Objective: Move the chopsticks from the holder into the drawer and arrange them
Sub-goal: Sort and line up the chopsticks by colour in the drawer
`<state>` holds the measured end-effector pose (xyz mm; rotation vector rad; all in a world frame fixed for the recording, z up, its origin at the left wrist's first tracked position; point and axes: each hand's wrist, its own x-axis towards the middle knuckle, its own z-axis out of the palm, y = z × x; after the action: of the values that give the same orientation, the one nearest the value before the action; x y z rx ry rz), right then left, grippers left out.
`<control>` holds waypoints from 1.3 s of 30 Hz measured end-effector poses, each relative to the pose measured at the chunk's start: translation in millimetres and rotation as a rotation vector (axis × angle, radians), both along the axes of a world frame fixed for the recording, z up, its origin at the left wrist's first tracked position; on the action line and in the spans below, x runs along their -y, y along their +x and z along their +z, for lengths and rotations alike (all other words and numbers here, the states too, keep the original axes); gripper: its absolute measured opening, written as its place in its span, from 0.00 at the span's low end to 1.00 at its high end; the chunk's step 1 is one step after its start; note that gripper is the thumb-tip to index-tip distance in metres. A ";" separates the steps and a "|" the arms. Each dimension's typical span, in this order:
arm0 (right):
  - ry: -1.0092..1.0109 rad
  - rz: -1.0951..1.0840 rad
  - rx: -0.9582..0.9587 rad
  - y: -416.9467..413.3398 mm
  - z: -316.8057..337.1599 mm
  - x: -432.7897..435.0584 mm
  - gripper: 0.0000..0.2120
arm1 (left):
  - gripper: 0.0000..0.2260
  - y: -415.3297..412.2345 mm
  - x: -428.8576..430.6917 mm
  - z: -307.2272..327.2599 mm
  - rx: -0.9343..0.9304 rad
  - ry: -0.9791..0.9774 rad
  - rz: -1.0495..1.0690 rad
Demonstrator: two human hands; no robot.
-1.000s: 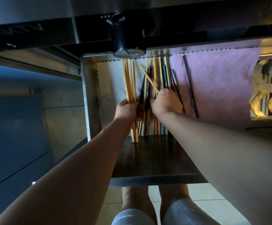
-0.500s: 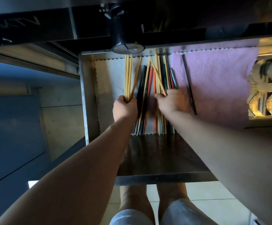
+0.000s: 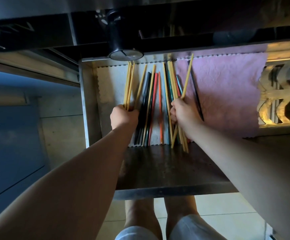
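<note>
An open metal drawer (image 3: 87, 104) holds several chopsticks lying lengthwise on a white liner (image 3: 113, 84). My left hand (image 3: 123, 116) is closed around a bundle of yellow chopsticks (image 3: 128, 84) at the left. My right hand (image 3: 184, 113) grips several yellow chopsticks (image 3: 186, 80), one tilted to the upper right over the pink cloth. Between my hands lie black, green, red and orange chopsticks (image 3: 155, 101). A single dark chopstick (image 3: 195, 94) rests on the pink cloth. The black cylindrical holder (image 3: 121, 42) stands on the counter edge above the drawer.
A pink cloth (image 3: 227, 94) covers the drawer's right half. The near part of the drawer floor (image 3: 166, 167) is bare dark metal. A patterned lattice (image 3: 282, 94) is at the right. Below the drawer front are my legs and a tiled floor (image 3: 227, 213).
My hands have spread apart: the left pulled a yellow bundle left, the right drew yellow sticks right with one now tilted over the pink cloth. The coloured sticks between them are uncovered.
</note>
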<state>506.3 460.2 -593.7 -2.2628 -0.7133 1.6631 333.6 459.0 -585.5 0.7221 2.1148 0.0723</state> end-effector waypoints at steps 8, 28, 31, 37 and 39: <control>0.046 -0.268 -0.178 -8.2 25.5 0.1 0.09 | 0.07 17.0 2.0 16.4 0.130 0.035 -0.083; 0.047 -0.347 -0.170 5.0 29.7 2.4 0.10 | 0.04 46.1 5.4 0.7 -0.057 0.064 -0.256; 0.043 -0.347 -0.154 7.3 27.5 2.9 0.10 | 0.03 48.1 1.3 0.7 -0.040 0.024 -0.241; 0.041 -0.260 -0.044 10.2 19.2 4.1 0.11 | 0.05 48.1 -5.5 7.4 0.052 0.029 -0.177; 0.038 -0.209 -0.004 9.2 15.0 3.3 0.13 | 0.07 45.4 -4.9 10.3 0.074 0.051 -0.176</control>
<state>515.6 456.9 -578.7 -2.2220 -0.4840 1.5432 378.9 463.9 -575.2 0.9194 1.9768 0.0565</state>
